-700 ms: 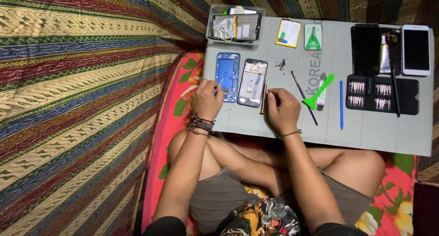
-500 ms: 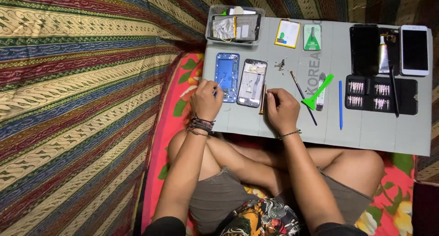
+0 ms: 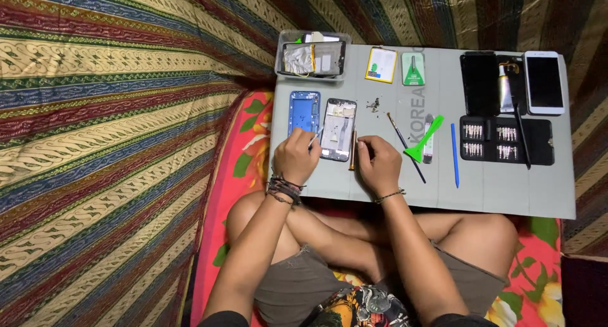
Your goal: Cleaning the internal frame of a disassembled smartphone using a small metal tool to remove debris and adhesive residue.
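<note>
Striped cloth surrounded the grey desk [image 3: 494, 194] where I sat cross-legged. My left hand [image 3: 295, 157] had its fingers clenched around thin tweezers [image 3: 315, 137], tip at the opened phone [image 3: 338, 129] at its one o'clock, blue frame [image 3: 304, 111] at twelve. My right hand [image 3: 379, 163] lay curled beside a brown-handled screwdriver [image 3: 352, 151]; whether it gripped anything, I couldn't tell.

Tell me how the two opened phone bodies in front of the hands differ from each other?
The blue phone frame shows a bright blue inside, while the grey phone body beside it looks pale grey and silver. The blue phone frame lies further up the grey mat and nearer its left edge; the grey phone body sits lower, between the left hand and the right hand. Both lie flat, lengthwise and opened.
</note>
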